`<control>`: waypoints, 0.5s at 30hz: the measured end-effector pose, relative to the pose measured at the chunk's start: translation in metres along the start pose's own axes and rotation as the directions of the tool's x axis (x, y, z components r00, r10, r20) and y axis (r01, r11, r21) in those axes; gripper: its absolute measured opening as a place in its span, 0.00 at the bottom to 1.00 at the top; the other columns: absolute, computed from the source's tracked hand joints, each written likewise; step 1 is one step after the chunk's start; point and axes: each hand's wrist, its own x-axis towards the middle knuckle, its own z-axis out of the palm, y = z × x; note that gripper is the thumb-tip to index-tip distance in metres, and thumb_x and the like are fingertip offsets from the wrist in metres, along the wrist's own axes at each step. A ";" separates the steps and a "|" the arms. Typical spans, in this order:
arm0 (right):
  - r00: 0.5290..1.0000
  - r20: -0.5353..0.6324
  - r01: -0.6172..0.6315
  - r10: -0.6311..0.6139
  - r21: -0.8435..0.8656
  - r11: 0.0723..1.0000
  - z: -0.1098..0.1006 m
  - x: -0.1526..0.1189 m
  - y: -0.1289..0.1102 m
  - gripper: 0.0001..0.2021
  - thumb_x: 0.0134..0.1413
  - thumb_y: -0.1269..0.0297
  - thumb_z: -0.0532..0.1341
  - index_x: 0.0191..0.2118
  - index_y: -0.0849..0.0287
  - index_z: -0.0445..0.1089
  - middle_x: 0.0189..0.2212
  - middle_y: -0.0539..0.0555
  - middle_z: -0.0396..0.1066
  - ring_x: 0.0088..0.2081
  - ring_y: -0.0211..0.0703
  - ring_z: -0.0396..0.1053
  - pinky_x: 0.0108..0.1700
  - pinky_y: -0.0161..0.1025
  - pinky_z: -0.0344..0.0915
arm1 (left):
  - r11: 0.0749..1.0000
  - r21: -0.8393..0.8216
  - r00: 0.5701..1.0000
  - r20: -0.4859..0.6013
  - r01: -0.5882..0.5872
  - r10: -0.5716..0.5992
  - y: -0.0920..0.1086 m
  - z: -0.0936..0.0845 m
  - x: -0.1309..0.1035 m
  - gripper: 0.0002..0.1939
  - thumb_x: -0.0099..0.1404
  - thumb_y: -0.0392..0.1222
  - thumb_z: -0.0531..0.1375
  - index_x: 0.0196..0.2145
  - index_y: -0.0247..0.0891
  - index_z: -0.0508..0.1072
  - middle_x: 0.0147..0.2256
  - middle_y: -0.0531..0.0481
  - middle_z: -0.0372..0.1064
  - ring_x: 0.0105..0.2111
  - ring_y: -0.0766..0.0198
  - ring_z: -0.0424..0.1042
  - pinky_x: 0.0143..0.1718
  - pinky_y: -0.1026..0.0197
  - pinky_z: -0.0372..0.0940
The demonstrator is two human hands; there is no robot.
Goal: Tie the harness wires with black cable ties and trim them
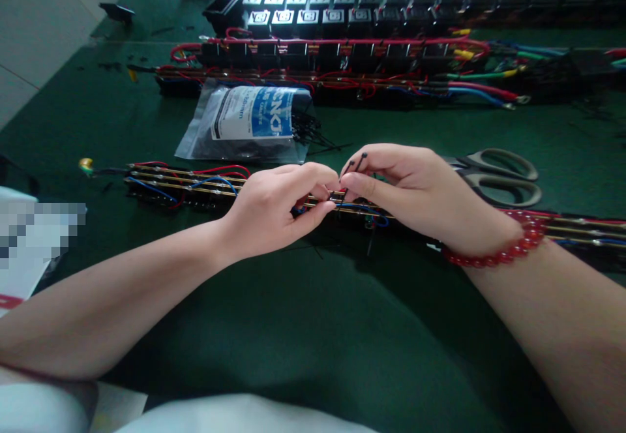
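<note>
Black cable ties (362,159) stick up from between the thumb and fingers of my right hand (411,185), which is closed on them. My left hand (278,201) is closed in a pinch, its fingertips almost meeting those of the right. What its fingers hold, if anything, is too small and dark to make out. Both hands are over a long wired strip (195,182) with brass-coloured bars and red and blue wires, its middle partly hidden by them. Scissors with grey handles (508,175) lie behind my right wrist, their blades hidden.
A clear plastic bag (254,120) with a blue and white label spills black cable ties behind my hands. Further back lie wired strips (323,55) with red and blue leads, and rows of black socket housings (332,15). All rest on a dark green surface (293,328).
</note>
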 end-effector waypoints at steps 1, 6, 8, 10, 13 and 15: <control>1.000 -0.005 -0.009 0.009 0.017 1.000 0.000 0.000 0.001 0.21 0.65 0.41 0.69 0.31 0.54 0.77 0.28 0.51 0.76 0.30 0.42 0.69 0.32 0.41 0.65 | 1.000 -0.010 1.000 0.000 -0.024 0.024 -0.001 0.000 0.000 0.05 0.74 0.35 0.63 0.47 0.38 0.76 0.39 0.52 0.81 0.36 0.69 0.80 0.38 0.68 0.72; 0.997 -0.049 -0.056 0.066 0.170 0.984 0.001 -0.003 0.003 0.16 0.63 0.46 0.73 0.35 0.53 0.80 0.30 0.50 0.78 0.32 0.43 0.74 0.33 0.41 0.69 | 0.981 -0.123 0.988 0.006 -0.153 0.155 -0.003 -0.001 -0.001 0.03 0.71 0.34 0.62 0.43 0.38 0.74 0.34 0.54 0.79 0.30 0.70 0.75 0.35 0.66 0.68; 0.994 -0.065 -0.072 0.088 0.213 0.974 0.000 -0.003 0.002 0.14 0.63 0.48 0.73 0.35 0.53 0.80 0.30 0.51 0.79 0.32 0.43 0.75 0.34 0.41 0.71 | 0.987 -0.090 0.992 -0.019 -0.129 0.128 -0.001 -0.001 0.000 0.02 0.71 0.34 0.60 0.41 0.38 0.72 0.34 0.53 0.77 0.30 0.69 0.73 0.34 0.65 0.68; 0.993 -0.071 -0.078 0.099 0.253 0.964 0.000 -0.004 0.001 0.13 0.63 0.49 0.73 0.36 0.53 0.81 0.31 0.51 0.80 0.33 0.43 0.77 0.36 0.40 0.74 | 0.999 0.018 0.998 -0.045 -0.050 0.051 0.001 -0.001 0.000 0.02 0.73 0.34 0.59 0.42 0.38 0.72 0.37 0.50 0.77 0.34 0.66 0.74 0.35 0.63 0.68; 0.996 -0.061 -0.045 0.064 0.277 0.960 -0.001 -0.004 -0.001 0.11 0.64 0.50 0.73 0.37 0.52 0.83 0.33 0.51 0.82 0.35 0.43 0.79 0.39 0.41 0.75 | 0.989 0.148 0.999 -0.049 0.014 -0.006 0.004 -0.001 0.002 0.03 0.75 0.36 0.59 0.44 0.37 0.73 0.39 0.47 0.78 0.39 0.62 0.75 0.42 0.58 0.71; 0.999 -0.037 -0.016 0.026 0.257 0.966 -0.002 -0.004 -0.002 0.09 0.63 0.51 0.73 0.38 0.50 0.85 0.35 0.51 0.84 0.36 0.44 0.79 0.39 0.41 0.75 | 0.988 0.155 0.999 -0.041 -0.003 0.010 0.004 0.000 0.002 0.04 0.76 0.37 0.60 0.42 0.37 0.75 0.39 0.48 0.79 0.39 0.62 0.76 0.44 0.58 0.71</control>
